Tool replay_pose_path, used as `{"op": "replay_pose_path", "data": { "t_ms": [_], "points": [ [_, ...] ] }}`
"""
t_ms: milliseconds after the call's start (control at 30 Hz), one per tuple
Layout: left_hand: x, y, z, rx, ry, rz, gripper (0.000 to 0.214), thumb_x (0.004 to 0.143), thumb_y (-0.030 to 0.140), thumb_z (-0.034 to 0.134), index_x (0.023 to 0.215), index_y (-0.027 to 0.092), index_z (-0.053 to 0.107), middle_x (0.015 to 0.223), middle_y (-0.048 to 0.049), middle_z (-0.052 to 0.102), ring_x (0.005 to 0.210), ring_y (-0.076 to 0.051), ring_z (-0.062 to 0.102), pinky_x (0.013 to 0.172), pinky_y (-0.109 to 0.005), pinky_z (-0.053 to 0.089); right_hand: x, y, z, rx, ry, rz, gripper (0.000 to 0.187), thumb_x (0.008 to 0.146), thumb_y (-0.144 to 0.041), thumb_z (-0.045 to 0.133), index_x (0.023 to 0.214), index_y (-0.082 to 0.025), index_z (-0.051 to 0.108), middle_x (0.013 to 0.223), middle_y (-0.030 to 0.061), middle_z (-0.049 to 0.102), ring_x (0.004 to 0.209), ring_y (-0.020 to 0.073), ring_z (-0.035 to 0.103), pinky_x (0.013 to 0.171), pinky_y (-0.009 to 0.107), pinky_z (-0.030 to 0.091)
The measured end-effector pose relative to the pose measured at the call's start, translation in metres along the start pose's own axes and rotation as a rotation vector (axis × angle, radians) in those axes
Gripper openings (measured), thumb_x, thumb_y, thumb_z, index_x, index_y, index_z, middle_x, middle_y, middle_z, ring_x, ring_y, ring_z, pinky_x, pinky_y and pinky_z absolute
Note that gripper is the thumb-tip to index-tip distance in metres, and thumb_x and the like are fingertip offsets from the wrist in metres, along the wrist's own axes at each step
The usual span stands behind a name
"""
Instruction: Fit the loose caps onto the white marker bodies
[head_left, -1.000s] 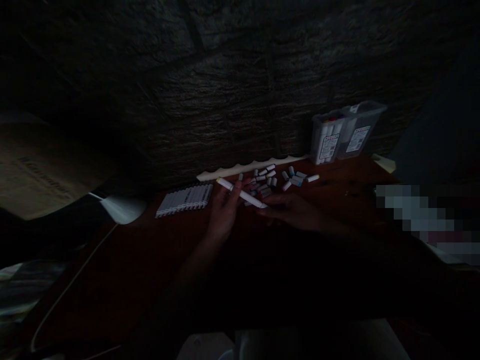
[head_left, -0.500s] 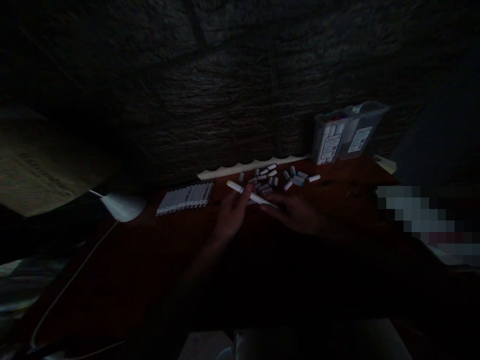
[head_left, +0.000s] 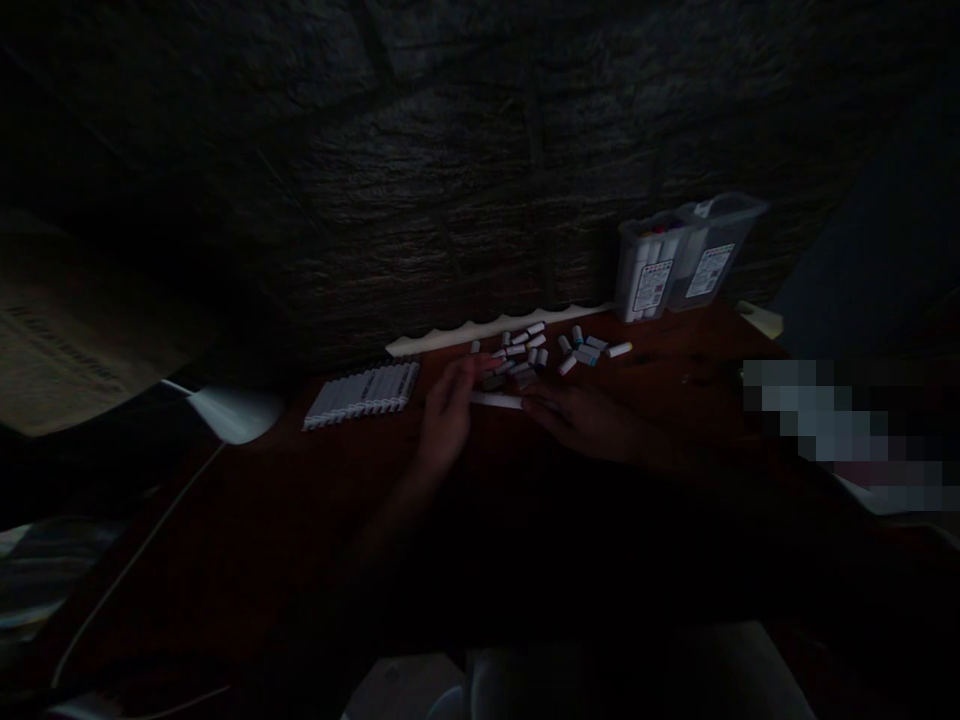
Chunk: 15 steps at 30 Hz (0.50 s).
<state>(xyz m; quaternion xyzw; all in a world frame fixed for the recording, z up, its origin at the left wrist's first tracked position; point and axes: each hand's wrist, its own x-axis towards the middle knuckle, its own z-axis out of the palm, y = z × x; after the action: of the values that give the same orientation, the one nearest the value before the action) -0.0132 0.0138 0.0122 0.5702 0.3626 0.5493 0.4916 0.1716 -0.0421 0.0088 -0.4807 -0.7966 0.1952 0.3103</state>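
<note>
The scene is very dark. My left hand point(head_left: 448, 415) and my right hand point(head_left: 581, 420) meet over a reddish-brown table point(head_left: 300, 500). Between them a white marker point(head_left: 496, 400) lies nearly level, each end covered by the fingers of one hand. Just beyond the hands, several loose marker caps point(head_left: 547, 350) are scattered. A row of white markers point(head_left: 361, 394) lies side by side to the left of my left hand.
Two clear plastic marker boxes point(head_left: 679, 260) stand at the back right against a dark stone wall. A white scalloped strip point(head_left: 495, 328) runs along the wall's foot. A white lamp head point(head_left: 236, 412) with a cable sits at the left. A pixelated patch covers the right.
The marker, tilted up to the left before, has dropped to nearly level and lower to the table, and less of it shows. Both hands have come down with it.
</note>
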Motion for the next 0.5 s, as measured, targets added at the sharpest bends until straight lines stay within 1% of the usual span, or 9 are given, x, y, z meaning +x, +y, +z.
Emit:
{"op": "replay_pose_path", "data": {
  "t_ms": [67, 133, 200, 267, 333, 400, 433, 500],
  "points": [
    [0.0010, -0.0028, 0.0014, -0.083, -0.007, 0.028, 0.028, 0.092, 0.042, 0.057, 0.100, 0.019, 0.071, 0.107, -0.0081, 0.072, 0.109, -0.021, 0.064, 0.102, -0.035, 0.044, 0.0007, 0.0004, -0.0017, -0.001, 0.014, 0.003, 0.033, 0.099, -0.034, 0.040, 0.113, -0.019, 0.065, 0.110, 0.0102, 0.069, 0.102, 0.0233, 0.064, 0.094, 0.040, 0.046],
    [0.0013, -0.0020, 0.0027, -0.150, -0.042, 0.062, 0.030, 0.092, 0.045, 0.057, 0.103, 0.020, 0.070, 0.110, -0.0078, 0.072, 0.108, -0.021, 0.065, 0.100, -0.035, 0.046, 0.0008, 0.0007, -0.0017, 0.022, 0.018, -0.010, 0.033, 0.098, -0.036, 0.041, 0.113, -0.019, 0.066, 0.112, 0.0105, 0.069, 0.105, 0.0243, 0.063, 0.095, 0.041, 0.046],
    [0.0009, 0.0011, 0.0040, -0.187, -0.081, 0.089, 0.031, 0.092, 0.046, 0.055, 0.105, 0.021, 0.068, 0.107, -0.0074, 0.072, 0.108, -0.021, 0.065, 0.101, -0.035, 0.045, 0.0003, 0.0013, -0.0001, 0.032, -0.001, -0.011, 0.033, 0.098, -0.037, 0.043, 0.114, -0.020, 0.066, 0.114, 0.0105, 0.069, 0.108, 0.0252, 0.061, 0.096, 0.042, 0.046],
    [0.0009, 0.0044, 0.0045, -0.219, -0.078, 0.093, 0.033, 0.093, 0.048, 0.053, 0.104, 0.020, 0.067, 0.102, -0.0075, 0.073, 0.108, -0.021, 0.066, 0.102, -0.035, 0.045, -0.0001, 0.0022, 0.0017, 0.022, -0.018, 0.001, 0.033, 0.097, -0.038, 0.044, 0.116, -0.021, 0.065, 0.116, 0.0104, 0.068, 0.107, 0.0253, 0.062, 0.095, 0.042, 0.046],
    [0.0024, 0.0059, 0.0033, -0.248, -0.025, 0.066, 0.037, 0.093, 0.051, 0.051, 0.101, 0.019, 0.067, 0.096, -0.0080, 0.074, 0.105, -0.021, 0.067, 0.100, -0.036, 0.046, 0.0001, 0.0031, 0.0024, 0.013, -0.006, 0.011, 0.034, 0.097, -0.036, 0.043, 0.119, -0.020, 0.063, 0.119, 0.0104, 0.067, 0.108, 0.0246, 0.062, 0.095, 0.041, 0.046],
    [0.0050, 0.0047, 0.0002, -0.242, 0.054, 0.025, 0.041, 0.093, 0.054, 0.048, 0.099, 0.018, 0.066, 0.090, -0.0082, 0.074, 0.098, -0.021, 0.069, 0.094, -0.035, 0.049, 0.0009, 0.0034, 0.0013, 0.025, 0.030, 0.027, 0.034, 0.098, -0.035, 0.042, 0.121, -0.021, 0.062, 0.120, 0.0093, 0.067, 0.107, 0.0231, 0.063, 0.094, 0.038, 0.046],
    [0.0065, 0.0032, -0.0018, -0.220, 0.094, 0.007, 0.042, 0.093, 0.055, 0.047, 0.097, 0.017, 0.066, 0.087, -0.0080, 0.074, 0.094, -0.021, 0.070, 0.090, -0.035, 0.050, 0.0014, 0.0034, 0.0001, 0.037, 0.048, 0.047, 0.034, 0.098, -0.037, 0.042, 0.119, -0.021, 0.063, 0.116, 0.0080, 0.069, 0.103, 0.0219, 0.064, 0.092, 0.036, 0.046],
    [0.0086, -0.0008, -0.0053, -0.154, 0.159, -0.011, 0.045, 0.094, 0.056, 0.045, 0.095, 0.017, 0.066, 0.082, -0.0070, 0.073, 0.085, -0.019, 0.070, 0.082, -0.032, 0.052, 0.0023, 0.0037, -0.0026, 0.066, 0.077, 0.098, 0.035, 0.098, -0.043, 0.042, 0.112, -0.023, 0.067, 0.100, 0.0045, 0.073, 0.087, 0.0182, 0.066, 0.080, 0.031, 0.047]
  ]
}}
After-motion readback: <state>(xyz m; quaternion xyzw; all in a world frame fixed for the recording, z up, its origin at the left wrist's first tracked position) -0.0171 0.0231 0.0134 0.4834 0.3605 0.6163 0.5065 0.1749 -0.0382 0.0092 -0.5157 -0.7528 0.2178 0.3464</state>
